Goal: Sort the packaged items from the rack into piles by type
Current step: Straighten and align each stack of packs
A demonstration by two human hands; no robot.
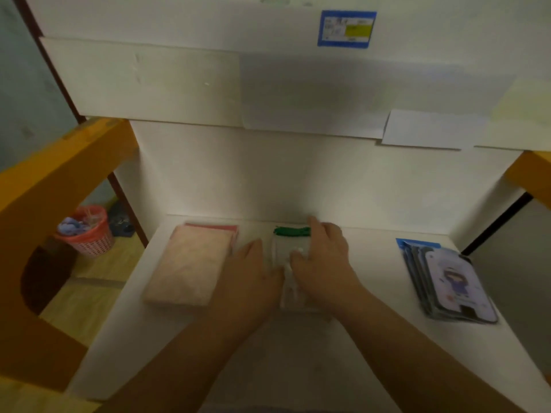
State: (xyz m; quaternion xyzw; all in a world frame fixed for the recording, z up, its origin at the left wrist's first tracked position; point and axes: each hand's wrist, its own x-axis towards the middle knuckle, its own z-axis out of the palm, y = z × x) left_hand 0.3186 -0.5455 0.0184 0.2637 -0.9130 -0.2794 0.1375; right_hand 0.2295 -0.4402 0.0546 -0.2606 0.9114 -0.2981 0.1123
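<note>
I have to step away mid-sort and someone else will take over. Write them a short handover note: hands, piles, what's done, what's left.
Left hand: flat on the shelf, against the left edge of the middle pile, gripping nothing that shows.
Right hand: resting on top of the clear packets with green cord, pressing or squaring them; grip unclear.
Piles on the white shelf: pink packets left, clear packets middle, blue phone-case packs right.
Done: three piles by type.
Left: finish tidying the middle pile; the rack's remaining stock is out of view, so check it.
</note>
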